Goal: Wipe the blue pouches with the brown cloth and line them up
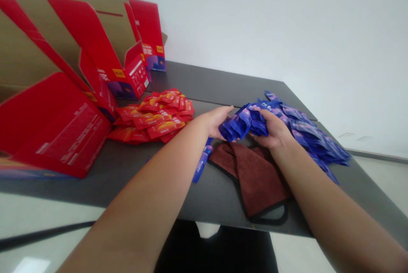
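Note:
Between my two hands is a bunch of blue sachets (237, 125), held above the table. My left hand (219, 120) is closed around the bunch's left side, its thumb on top. From the right, my right hand (272, 129) grips the same bunch, fingers partly hidden beneath. A larger pile of blue sachets (306, 130) lies just beyond and right of my right hand. Below the hands is a folded brown cloth (259, 179) with dark edging. A single blue sachet (202, 163) lies beside the cloth, partly covered by my left forearm.
Red sachets (162, 118) are heaped on the dark grey table (204, 79), left of my left arm. Several open red cartons (60, 128) stand along the left side, flaps raised. A white wall (270, 18) rises behind the table.

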A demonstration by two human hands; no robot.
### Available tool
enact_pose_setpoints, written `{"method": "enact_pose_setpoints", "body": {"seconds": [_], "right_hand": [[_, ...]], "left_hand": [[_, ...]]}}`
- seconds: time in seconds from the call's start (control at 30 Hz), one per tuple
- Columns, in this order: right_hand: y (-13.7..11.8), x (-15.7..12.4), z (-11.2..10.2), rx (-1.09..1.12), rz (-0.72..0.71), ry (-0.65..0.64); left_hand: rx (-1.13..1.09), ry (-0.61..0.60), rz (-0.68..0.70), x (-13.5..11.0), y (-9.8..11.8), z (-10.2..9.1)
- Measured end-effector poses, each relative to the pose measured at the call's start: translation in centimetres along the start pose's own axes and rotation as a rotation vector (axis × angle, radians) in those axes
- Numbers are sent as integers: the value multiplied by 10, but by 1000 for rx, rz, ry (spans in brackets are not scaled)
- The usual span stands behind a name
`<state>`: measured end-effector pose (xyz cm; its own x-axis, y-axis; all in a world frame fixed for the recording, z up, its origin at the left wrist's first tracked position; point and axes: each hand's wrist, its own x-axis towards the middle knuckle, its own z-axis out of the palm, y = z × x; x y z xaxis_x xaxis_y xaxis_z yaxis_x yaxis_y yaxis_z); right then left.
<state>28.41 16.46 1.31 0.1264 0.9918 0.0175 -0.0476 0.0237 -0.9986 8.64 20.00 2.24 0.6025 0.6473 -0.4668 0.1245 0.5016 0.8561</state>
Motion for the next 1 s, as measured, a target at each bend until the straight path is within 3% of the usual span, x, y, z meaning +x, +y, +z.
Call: {"method": "enact_pose_setpoints", "body": {"seconds": [0.1,0.23,0.37,0.47,0.6,0.73,0.87,1.0], "right_hand": [[10,2,6,-8,61,-7],[20,1,17,-47,45,64],[22,-1,23,-153,-56,269],[16,-4,22,-236,-143,329],[4,-8,16,-331,-325,228],[-1,-9,9,-380,-612,98],[8,-10,7,-333,-521,29],[16,-13,10,-314,-438,3]], "left_hand": [[7,-119,-45,-5,4,-4],[57,-167,7,-3,4,3],[115,-136,172,2,-4,15],[175,-31,350,4,-10,19],[295,173,631,3,-11,21],[417,228,842,0,-9,20],[514,190,859,2,-14,11],[560,174,752,6,-18,1]]}}
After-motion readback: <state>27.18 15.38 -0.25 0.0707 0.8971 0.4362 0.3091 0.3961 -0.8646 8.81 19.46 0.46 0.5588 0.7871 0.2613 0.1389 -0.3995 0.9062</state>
